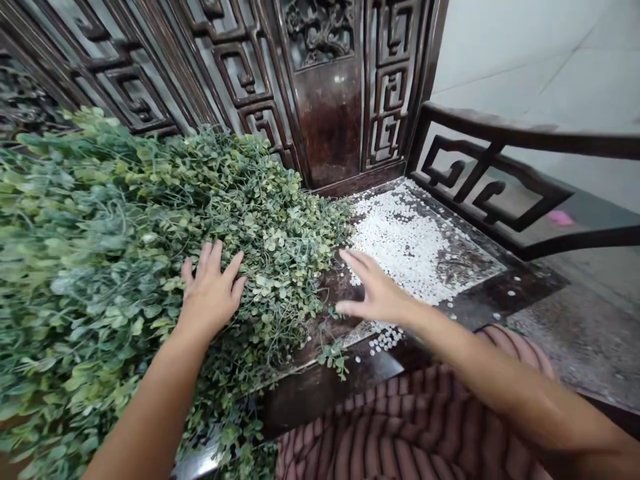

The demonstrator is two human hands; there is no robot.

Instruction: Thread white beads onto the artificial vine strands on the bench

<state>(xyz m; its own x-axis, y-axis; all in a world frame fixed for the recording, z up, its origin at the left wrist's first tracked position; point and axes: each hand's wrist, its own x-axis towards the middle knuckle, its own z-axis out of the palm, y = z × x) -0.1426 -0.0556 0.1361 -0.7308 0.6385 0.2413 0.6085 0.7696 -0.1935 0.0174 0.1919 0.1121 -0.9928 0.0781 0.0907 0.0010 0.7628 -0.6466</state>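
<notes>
A big heap of green leafy sprigs (270, 220), artificial-looking, covers the left and middle of a dark wooden bench seat (300, 400). My left hand (213, 290) lies on top of the heap, fingers spread, holding nothing. Beside the heap's right edge, my right hand (373, 290) hovers over the seat with thumb and fingers apart and nothing between them. Just beyond it spreads a pile of small white pieces (405, 240), too small to name. One loose sprig (334, 357) lies near the seat's front edge.
A carved lattice backrest (327, 120) rises behind the heap. On the right stands an openwork armrest (500, 173). Striped cloth (390, 427) covers my lap at the front edge. Something pink (561, 217) lies on the floor past the armrest.
</notes>
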